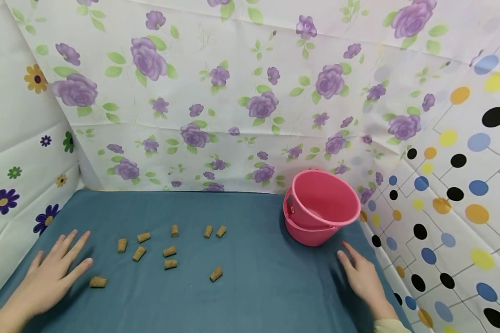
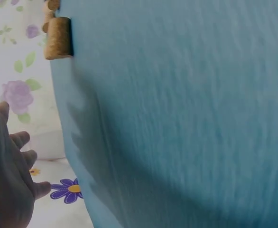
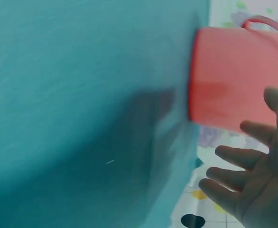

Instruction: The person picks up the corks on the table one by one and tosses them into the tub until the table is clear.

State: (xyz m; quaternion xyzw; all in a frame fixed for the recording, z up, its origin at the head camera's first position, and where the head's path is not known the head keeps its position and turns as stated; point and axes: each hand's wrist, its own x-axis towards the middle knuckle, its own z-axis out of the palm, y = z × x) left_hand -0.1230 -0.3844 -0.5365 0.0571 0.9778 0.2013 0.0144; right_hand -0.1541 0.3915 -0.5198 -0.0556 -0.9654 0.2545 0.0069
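Note:
My left hand (image 1: 47, 280) hovers with spread fingers over the left part of the blue cloth, holding nothing. Its nearest cork (image 1: 98, 282) lies just right of the thumb; the left wrist view shows a cork (image 2: 59, 38) beyond the hand. Several more corks, such as one cork (image 1: 170, 251) near the middle, lie scattered across the left half. At the right, two pink buckets (image 1: 310, 236) stand nested, the upper one tilted. Close in front of them my right hand (image 1: 364, 277) is held with fingers extended and nothing in it. In the right wrist view the pink bucket (image 3: 238, 76) rises beyond the fingertips.
A blue cloth (image 1: 258, 296) covers the table. Behind it hangs a white sheet (image 1: 241, 55) with purple roses. Flowered fabric (image 1: 21, 152) borders the left side, and dotted fabric (image 1: 450, 222) closes off the right, near the right hand.

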